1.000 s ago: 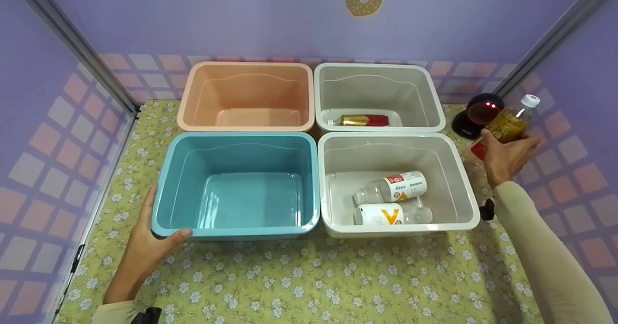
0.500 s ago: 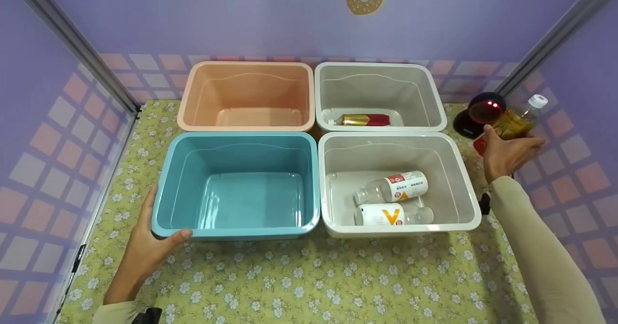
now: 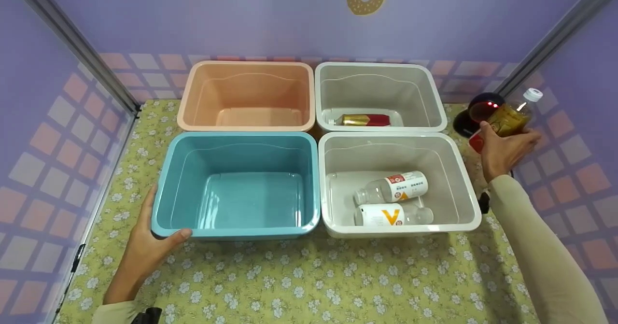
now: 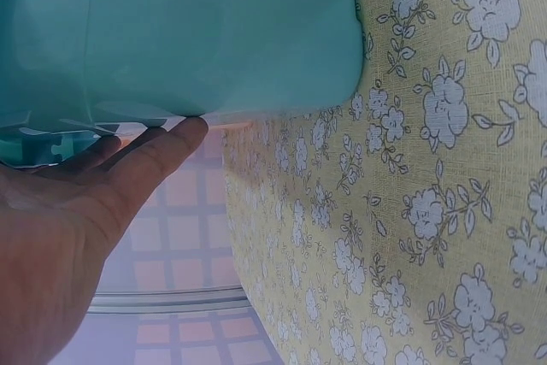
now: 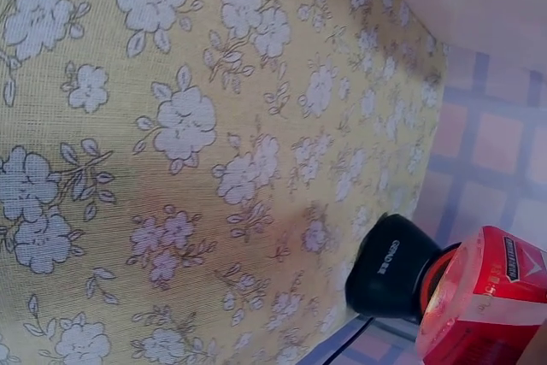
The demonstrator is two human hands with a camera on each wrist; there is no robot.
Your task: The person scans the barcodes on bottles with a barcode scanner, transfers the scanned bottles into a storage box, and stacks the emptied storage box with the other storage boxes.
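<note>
My right hand (image 3: 508, 151) grips a clear plastic bottle (image 3: 510, 121) with amber contents and a white cap, tilted at the far right. Its red lower end (image 5: 489, 305) fills a corner of the right wrist view. Close by is a black desktop barcode scanner (image 3: 467, 123) with glowing red lights. At the front left, my left hand (image 3: 145, 249) rests on the corner of a blue bin (image 3: 236, 232), thumb at the front rim. Straight fingers (image 4: 145, 164) touch the bin's outer side in the left wrist view.
A cream bin (image 3: 400, 228) at front right holds two clear bottles with white labels, one above (image 3: 405, 186) the other. Behind it, a grey bin (image 3: 376, 67) holds a gold-and-red bottle (image 3: 364, 120). A peach bin (image 3: 251, 65) stands back left. Purple walls enclose the flowered cloth (image 3: 289, 285).
My right hand moved the bottle slightly rightward and away, then back a little left, and its cap rose. The left hand and the bins stay put.
</note>
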